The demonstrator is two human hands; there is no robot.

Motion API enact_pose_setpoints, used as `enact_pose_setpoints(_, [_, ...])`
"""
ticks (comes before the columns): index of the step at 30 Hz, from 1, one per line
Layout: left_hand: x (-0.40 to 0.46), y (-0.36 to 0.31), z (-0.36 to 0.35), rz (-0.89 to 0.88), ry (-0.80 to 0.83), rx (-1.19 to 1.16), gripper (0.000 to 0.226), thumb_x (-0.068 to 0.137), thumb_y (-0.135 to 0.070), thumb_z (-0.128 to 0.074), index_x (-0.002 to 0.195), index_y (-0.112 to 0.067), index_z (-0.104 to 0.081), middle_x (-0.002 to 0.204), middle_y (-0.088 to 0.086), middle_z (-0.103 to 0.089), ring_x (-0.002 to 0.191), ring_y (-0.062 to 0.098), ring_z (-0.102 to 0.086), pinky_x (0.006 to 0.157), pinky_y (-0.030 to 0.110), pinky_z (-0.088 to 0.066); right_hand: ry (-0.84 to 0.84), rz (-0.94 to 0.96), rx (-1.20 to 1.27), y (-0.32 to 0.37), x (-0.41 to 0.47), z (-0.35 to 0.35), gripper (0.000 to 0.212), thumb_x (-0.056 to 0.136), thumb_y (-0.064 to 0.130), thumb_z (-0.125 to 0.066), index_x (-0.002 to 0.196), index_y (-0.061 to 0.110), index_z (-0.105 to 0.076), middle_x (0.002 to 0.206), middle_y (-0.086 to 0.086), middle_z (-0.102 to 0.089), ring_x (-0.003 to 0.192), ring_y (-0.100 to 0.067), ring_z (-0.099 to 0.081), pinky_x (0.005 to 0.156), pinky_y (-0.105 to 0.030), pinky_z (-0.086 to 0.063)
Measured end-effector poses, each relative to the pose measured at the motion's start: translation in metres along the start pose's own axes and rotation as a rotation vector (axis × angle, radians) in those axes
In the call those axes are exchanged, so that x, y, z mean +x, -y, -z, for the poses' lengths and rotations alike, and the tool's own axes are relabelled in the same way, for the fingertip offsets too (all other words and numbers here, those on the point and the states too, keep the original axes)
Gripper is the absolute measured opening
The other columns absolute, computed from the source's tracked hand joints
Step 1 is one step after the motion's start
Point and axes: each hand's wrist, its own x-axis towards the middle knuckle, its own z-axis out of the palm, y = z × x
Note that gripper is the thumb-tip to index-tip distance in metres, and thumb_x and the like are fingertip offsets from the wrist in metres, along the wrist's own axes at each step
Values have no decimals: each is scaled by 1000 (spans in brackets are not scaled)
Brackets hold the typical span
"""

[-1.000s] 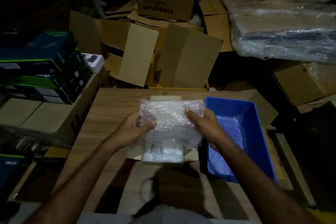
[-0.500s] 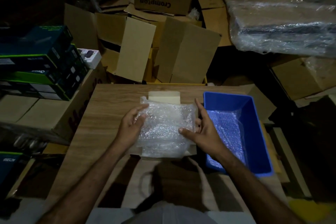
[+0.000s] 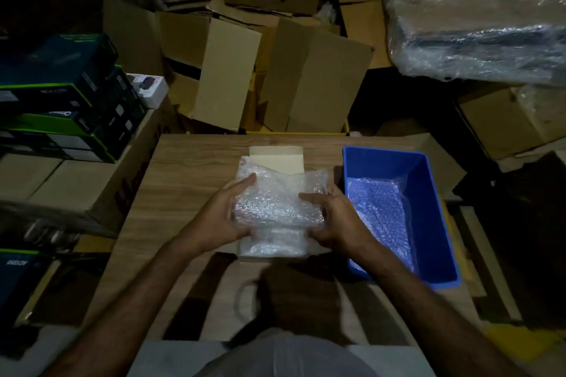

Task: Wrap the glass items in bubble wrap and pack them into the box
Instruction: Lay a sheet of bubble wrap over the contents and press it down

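Observation:
A bundle of bubble wrap point(image 3: 275, 202) sits over a small open cardboard box point(image 3: 275, 159) in the middle of the wooden table point(image 3: 190, 168). My left hand point(image 3: 223, 214) grips the bundle's left side, thumb on top. On the bundle's right side, my right hand point(image 3: 333, 220) holds it with the thumb pressed across the top. More bubble wrap point(image 3: 272, 242) lies in the box under the bundle. Whatever glass is inside the wrap is hidden.
A blue plastic bin point(image 3: 428, 193) lined with bubble wrap stands right of the box. Open cardboard cartons point(image 3: 306, 86) crowd behind the table. Stacked dark product boxes point(image 3: 61, 101) are at the left. A plastic-wrapped load point(image 3: 474, 24) lies at the upper right.
The bundle has come down from in front of me onto the box. Both hands shifted from its upper corners to gripping its sides, and the wrap is more folded in.

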Motion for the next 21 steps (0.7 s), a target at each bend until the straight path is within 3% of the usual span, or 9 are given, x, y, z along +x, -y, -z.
enact_pose_setpoints(3, [6,13,-14,-73,-135,338,88,72,-5,-88,147,-28,-48,131,-7,-38,118,16,-54,101,21,-49,-3,28,-130,8,1,-3,61,81,15,-79,139,21,-59,146,-4,-36,132,-21,-46,107,-19,-35])
enact_pose_setpoints(6, [6,17,-24,-202,-241,577,65,81,1,-76,139,-23,-59,117,-5,-36,98,9,-49,78,8,-46,-58,56,-355,10,1,-7,47,90,24,-67,137,21,-60,143,-11,-36,124,-31,-51,96,-35,-49])
enact_pose_setpoints(8, [5,22,-30,-255,-280,646,61,83,1,-72,136,-26,-59,112,0,-42,91,14,-51,74,19,-52,-138,98,-438,3,3,-12,40,88,26,-69,127,19,-67,141,-18,-41,121,-38,-53,92,-43,-52])
enact_pose_setpoints(10, [7,28,-34,-192,-326,670,60,85,-5,-74,134,-32,-54,116,12,-50,96,27,-57,78,41,-57,-192,140,-523,-6,5,-20,39,85,31,-73,122,18,-69,149,-24,-36,131,-42,-44,101,-52,-45])
enact_pose_setpoints(13, [6,38,-39,-99,-293,994,80,69,-18,-87,142,-21,-54,130,19,-50,109,34,-48,83,46,-51,-192,221,-625,-18,10,-32,46,78,21,-78,121,9,-68,156,-30,-31,141,-45,-31,111,-58,-35])
enact_pose_setpoints(15, [4,50,-42,8,-175,1088,99,60,-41,-90,146,-16,-49,146,24,-44,123,36,-39,92,50,-49,-79,228,-641,-29,12,-44,55,74,25,-80,122,5,-65,155,-33,-32,141,-47,-34,111,-59,-35])
enact_pose_setpoints(17, [4,68,-48,68,-52,1117,111,57,-55,-86,149,-12,-43,157,26,-32,134,40,-34,103,54,-43,128,189,-625,-43,15,-61,74,73,51,-70,128,3,-60,154,-34,-33,139,-48,-38,112,-59,-36])
enact_pose_setpoints(18, [4,77,-51,90,16,1123,113,58,-56,-85,150,-9,-40,160,27,-26,138,42,-32,108,55,-38,213,157,-623,-50,17,-70,78,74,58,-63,128,2,-58,151,-35,-36,136,-49,-42,110,-59,-40])
enact_pose_setpoints(21, [5,98,-55,56,102,1175,99,67,-46,-79,146,2,-43,159,32,-23,141,49,-32,118,59,-25,305,113,-664,-70,16,-94,65,86,46,-55,128,-4,-53,142,-38,-45,128,-52,-51,106,-62,-41])
